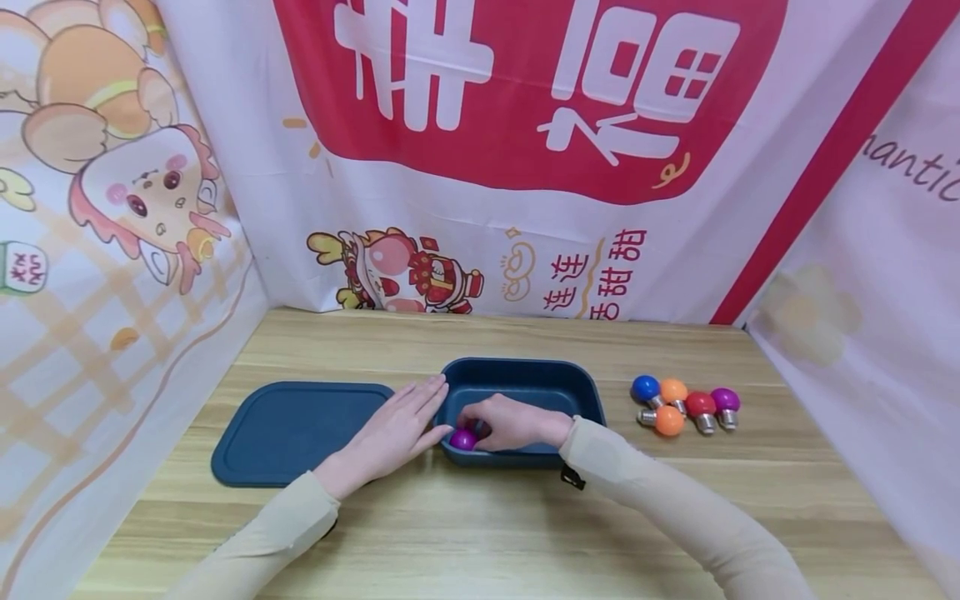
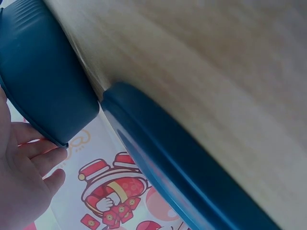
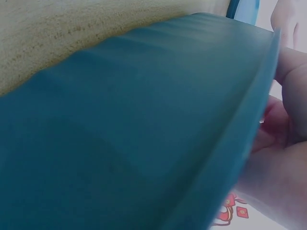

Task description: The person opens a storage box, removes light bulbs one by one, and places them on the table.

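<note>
A dark blue rectangular box (image 1: 581,383) stands on the wooden table in the head view. Inside its front left corner is a purple bulb (image 1: 462,439), which my right hand (image 1: 508,422) holds with curled fingers reaching down over the front wall. The bulb's base is hidden. My left hand (image 1: 402,421) touches the box's left rim with its fingers fairly straight and the thumb by the corner. In the left wrist view, those fingertips (image 2: 50,155) lie right at the rim. The box wall (image 3: 120,120) fills most of the right wrist view and hides the bulb.
A flat blue lid (image 1: 296,433) lies left of the box, partly under my left forearm in the head view. Right of the box sit several bulbs: a blue one (image 1: 645,388), two orange, a red one (image 1: 701,405) and another purple one. Printed cloth walls surround the table.
</note>
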A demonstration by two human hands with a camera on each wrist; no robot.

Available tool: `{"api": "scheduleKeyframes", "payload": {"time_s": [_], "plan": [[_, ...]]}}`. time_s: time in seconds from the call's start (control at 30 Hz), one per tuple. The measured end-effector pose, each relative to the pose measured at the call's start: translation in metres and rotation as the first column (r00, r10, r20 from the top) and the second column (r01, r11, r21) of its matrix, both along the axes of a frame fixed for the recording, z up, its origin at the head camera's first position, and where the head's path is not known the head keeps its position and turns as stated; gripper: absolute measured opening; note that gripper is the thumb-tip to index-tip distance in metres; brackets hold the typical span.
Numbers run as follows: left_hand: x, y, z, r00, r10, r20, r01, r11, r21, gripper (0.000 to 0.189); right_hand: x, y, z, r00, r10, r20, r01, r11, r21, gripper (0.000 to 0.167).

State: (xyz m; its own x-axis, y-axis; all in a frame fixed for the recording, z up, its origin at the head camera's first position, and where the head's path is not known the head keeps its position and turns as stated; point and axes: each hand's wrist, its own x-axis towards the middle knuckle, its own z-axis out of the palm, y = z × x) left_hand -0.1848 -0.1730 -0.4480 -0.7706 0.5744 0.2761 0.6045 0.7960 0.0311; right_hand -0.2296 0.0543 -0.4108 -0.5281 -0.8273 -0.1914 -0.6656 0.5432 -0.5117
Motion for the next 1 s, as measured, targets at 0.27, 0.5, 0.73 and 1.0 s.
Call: {"api": "scheduleKeyframes", "payload": {"time_s": [0.27,0.5,0.73,1.0], "plan": [[0.0,0.001,-0.001,1.0,0.0,0.009,0.0,1.0,-0.002,0.065,0.001,0.0,0.001,1.0,0.009,0.007,-0.009,1.0,0.002,0.033],[0.0,0.002,0.0,1.0,0.0,0.021,0.0,1.0,0.008,0.065,0.001,0.0,0.002,1.0,0.024,0.015,-0.024,1.0,0.01,0.031],[-0.001,0.002,0.001,1.0,-0.001,-0.001,0.001,1.0,-0.005,0.064,0.0,0.004,0.005,1.0,-0.012,0.009,0.012,1.0,-0.003,0.037],[-0.001,0.001,0.0,1.0,0.001,0.007,-0.001,1.0,0.002,0.064,-0.005,0.019,0.014,0.998,-0.041,0.04,0.044,0.998,-0.054,0.039]]}}
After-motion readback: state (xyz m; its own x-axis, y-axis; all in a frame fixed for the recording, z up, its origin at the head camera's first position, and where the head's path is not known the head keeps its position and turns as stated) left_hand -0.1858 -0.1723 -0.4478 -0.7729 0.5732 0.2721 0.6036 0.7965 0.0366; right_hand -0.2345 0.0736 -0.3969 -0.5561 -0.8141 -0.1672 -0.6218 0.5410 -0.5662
